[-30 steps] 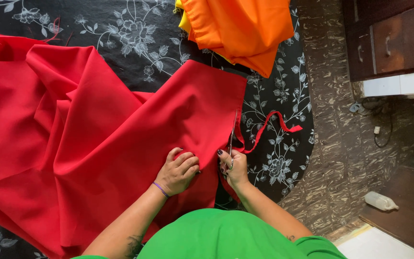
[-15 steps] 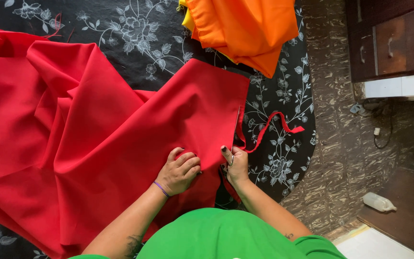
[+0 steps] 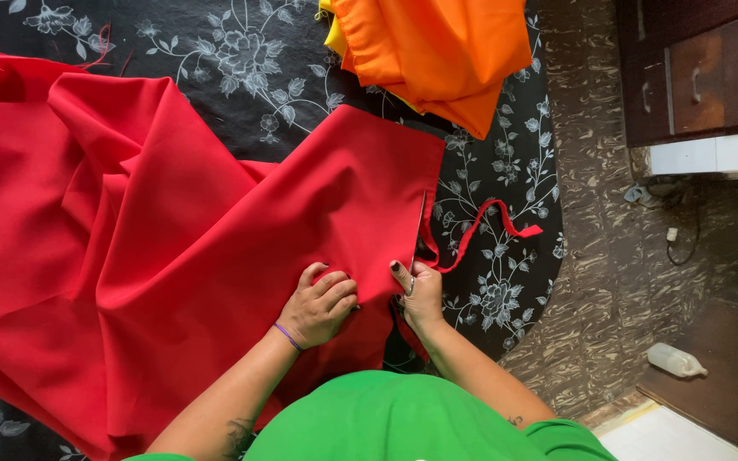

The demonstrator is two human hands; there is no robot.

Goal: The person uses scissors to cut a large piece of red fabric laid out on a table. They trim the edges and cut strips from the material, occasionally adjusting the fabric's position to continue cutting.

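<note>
A large red cloth lies spread and rumpled over a black floral mat. My left hand presses flat on the red cloth near its right edge, a purple band on the wrist. My right hand grips a pair of scissors, whose blades point away from me along the cloth's right edge. A narrow red strip, cut off that edge, curls out to the right over the mat.
Folded orange cloth with a bit of yellow beneath lies at the top of the mat. Patterned brown floor lies to the right, with dark wooden drawers, a cable, and a small plastic bottle.
The scissors have advanced a little farther up the cloth's right edge. My left hand stays pressed in nearly the same spot.
</note>
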